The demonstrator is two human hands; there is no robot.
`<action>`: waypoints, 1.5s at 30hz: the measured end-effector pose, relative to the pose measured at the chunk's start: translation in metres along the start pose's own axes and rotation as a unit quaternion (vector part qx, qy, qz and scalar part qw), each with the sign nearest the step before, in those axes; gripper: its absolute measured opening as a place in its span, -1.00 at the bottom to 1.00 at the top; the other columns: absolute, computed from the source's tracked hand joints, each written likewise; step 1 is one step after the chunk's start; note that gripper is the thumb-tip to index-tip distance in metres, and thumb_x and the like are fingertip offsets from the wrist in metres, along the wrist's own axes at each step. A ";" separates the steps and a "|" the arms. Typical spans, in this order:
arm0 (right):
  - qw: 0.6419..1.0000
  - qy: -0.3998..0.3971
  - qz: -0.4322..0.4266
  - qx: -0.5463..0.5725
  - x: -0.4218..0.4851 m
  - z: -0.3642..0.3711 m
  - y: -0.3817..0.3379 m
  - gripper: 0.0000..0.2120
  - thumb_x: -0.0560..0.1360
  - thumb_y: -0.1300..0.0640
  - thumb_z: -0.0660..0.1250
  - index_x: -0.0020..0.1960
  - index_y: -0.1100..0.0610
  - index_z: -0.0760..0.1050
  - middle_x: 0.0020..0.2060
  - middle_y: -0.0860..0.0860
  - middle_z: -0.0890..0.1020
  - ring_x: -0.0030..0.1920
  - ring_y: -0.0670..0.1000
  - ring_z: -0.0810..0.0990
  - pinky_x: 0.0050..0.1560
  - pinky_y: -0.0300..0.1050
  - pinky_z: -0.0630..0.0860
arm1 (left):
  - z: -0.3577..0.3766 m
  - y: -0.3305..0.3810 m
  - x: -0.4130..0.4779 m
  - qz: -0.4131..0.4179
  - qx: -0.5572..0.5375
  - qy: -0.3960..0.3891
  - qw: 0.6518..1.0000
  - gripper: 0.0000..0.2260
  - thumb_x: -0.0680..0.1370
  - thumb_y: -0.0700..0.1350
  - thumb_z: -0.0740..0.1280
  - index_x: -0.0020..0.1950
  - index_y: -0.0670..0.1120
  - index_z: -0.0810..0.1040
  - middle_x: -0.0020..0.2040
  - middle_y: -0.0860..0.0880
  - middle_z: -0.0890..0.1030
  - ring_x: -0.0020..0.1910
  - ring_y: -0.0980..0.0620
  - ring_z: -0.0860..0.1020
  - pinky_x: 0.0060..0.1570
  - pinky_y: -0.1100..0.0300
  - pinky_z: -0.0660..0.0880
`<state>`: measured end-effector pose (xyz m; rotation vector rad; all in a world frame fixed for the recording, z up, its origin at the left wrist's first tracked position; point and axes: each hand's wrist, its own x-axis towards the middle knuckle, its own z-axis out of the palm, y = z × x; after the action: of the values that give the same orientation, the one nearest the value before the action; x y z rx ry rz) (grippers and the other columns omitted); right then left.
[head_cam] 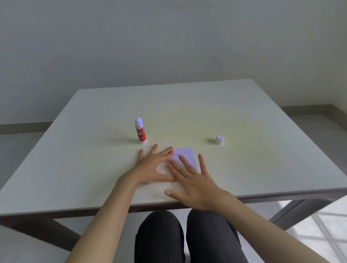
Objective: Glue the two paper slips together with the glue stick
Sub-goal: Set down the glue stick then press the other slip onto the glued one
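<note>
A white paper slip (187,156) lies flat on the table (89,167) near its front middle. My left hand (153,168) rests flat with spread fingers at the slip's left edge, its index fingertip on the paper. Laid flat too, my right hand (192,183) has its fingers pressing on the slip's lower part. I cannot tell whether a second slip lies under the first. The red glue stick (140,132) stands upright and uncapped behind my left hand. Its white cap (220,139) stands apart on the right.
The table's front edge runs just under my right wrist. My knees in dark trousers (187,242) show below it. A plain wall stands behind the table, and a tiled floor lies at the right.
</note>
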<state>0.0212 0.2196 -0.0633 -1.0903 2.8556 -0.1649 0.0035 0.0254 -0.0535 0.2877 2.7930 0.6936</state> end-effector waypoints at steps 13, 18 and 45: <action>0.993 0.007 0.116 0.022 -0.014 -0.018 0.021 -0.29 0.49 -0.36 -0.22 0.53 -0.07 -0.22 0.54 -0.20 -0.17 0.53 0.00 -0.32 0.37 0.23 -0.48 | 0.000 -0.003 0.001 0.002 0.012 -0.015 1.000 -0.14 0.35 0.34 0.34 0.54 0.18 0.02 0.53 0.33 -0.05 0.53 0.12 -0.28 0.42 -0.13 -0.41; 1.000 0.011 -0.003 -0.010 -0.033 -0.001 0.002 -0.22 0.41 -0.44 -0.32 0.53 -0.08 -0.23 0.53 -0.22 -0.16 0.51 -0.02 -0.37 0.36 0.21 -0.57 | 0.001 -0.005 0.002 0.004 0.011 -0.012 1.000 -0.14 0.34 0.35 0.33 0.53 0.20 0.02 0.53 0.34 -0.05 0.52 0.13 -0.29 0.40 -0.10 -0.42; 1.000 -0.004 -0.010 -0.007 0.004 -0.003 -0.003 -0.21 0.44 -0.43 -0.24 0.53 -0.03 -0.22 0.54 -0.16 -0.17 0.53 0.03 -0.31 0.39 0.24 -0.47 | 0.000 -0.003 -0.002 0.012 -0.008 -0.004 1.000 -0.17 0.35 0.32 0.35 0.52 0.21 0.03 0.52 0.36 -0.01 0.53 0.13 -0.26 0.41 -0.08 -0.42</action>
<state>0.0199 0.2156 -0.0599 -1.1200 2.8434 -0.1414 0.0052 0.0225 -0.0547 0.3221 2.7796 0.7185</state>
